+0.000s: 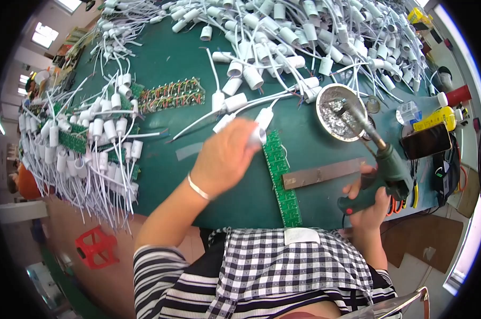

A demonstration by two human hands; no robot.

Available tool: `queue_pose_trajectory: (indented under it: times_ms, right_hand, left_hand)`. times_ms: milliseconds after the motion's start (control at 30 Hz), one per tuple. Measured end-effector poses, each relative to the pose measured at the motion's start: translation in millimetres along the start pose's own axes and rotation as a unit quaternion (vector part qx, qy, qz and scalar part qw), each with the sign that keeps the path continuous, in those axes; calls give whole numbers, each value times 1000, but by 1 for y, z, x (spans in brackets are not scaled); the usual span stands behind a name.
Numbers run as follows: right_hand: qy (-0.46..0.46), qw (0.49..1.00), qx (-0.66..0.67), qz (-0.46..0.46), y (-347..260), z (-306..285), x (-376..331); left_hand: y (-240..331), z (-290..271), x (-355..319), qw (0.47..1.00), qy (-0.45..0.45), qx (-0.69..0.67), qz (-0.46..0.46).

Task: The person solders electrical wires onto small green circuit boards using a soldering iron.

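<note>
My left hand point(225, 154), a little blurred, is closed on a white plastic cylinder point(259, 136) whose open end faces the right. Just right of it lies a long green circuit board strip point(282, 181), running toward my apron. My right hand point(372, 210) grips the handle of a green soldering gun point(387, 175). The gun's metal barrel points away from me and to the left, with its tip over a round metal bowl point(351, 137) of silvery bits. A flat brown bar point(325, 173) lies between the board strip and the gun, its left end against the strip.
White cylinders with cables form a big pile point(304, 32) at the back. More hang on boards point(99, 133) at the left edge. A populated board panel point(174, 95) lies behind my left hand. On the right are a phone point(425, 141), a yellow bottle point(436, 119) and pliers point(415, 194).
</note>
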State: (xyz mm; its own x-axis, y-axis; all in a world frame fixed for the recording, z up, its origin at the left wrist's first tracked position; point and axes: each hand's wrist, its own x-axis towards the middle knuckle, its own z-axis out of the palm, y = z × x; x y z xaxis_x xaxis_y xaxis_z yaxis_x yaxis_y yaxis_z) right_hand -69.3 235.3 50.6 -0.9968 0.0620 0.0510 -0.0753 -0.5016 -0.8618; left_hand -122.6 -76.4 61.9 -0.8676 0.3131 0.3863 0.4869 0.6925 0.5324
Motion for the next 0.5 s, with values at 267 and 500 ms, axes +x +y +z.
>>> queue_pose_trajectory:
  times_ms: [267,500]
  right_hand:
    - [-23,983,-101,149,-11,-22,-12]
    - [-33,982,-95,162,-12,-6,5]
  left_hand:
    - [7,17,-27,985,-121,-6,-123]
    - [-12,26,-6,992,-63,-9,-108]
